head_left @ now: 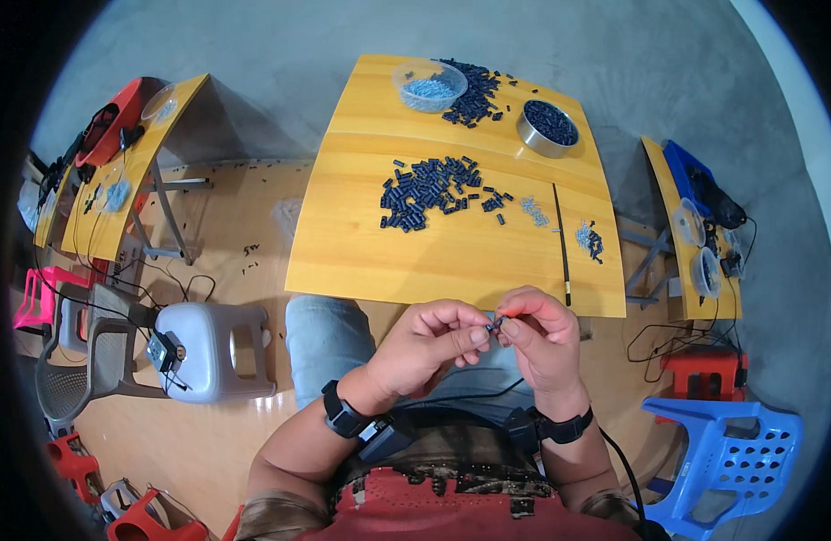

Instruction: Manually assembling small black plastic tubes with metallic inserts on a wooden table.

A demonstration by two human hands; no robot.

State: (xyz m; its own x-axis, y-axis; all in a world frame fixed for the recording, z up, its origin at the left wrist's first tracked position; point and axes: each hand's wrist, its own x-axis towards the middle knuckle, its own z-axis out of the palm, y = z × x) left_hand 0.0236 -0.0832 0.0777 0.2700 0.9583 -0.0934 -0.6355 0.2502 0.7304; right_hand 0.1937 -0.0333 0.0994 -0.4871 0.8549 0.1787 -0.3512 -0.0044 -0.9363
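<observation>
- The small dark part point(494, 326) sat between the two hands, over the person's lap and just short of the table's near edge; most of it was hidden by fingers, so whether it was one piece or two joined could not be told.
- The left hand point(444, 341) was clamped on it, thumb against forefinger, probably because something so small left room only for fingertips.
- The right hand point(541, 338) was also pinched together on it, from the other side; the facing grips likely let each hand steady the part against the other.
- Both forearms were drawn in close to the body, perhaps to keep the hands steady and the part in plain sight.
- On the table point(343, 261), a loose pile of dark cylinders point(424, 196) lay spread in front of the hands, seemingly so that single ones could be picked out.
- To its right lay a scatter of pale bits point(533, 212), then a thin dark rod point(561, 243), which looked like a divider between that scatter and a second pale cluster point(583, 236) touching some small black pieces point(596, 244).
- Farther back, a clear bowl point(401, 83) held light-blue pieces point(431, 88) and a metal bowl point(535, 142) held more dark pieces point(550, 121), walls presumably keeping them from rolling; a dark heap point(474, 97) lay loose between the bowls.
</observation>
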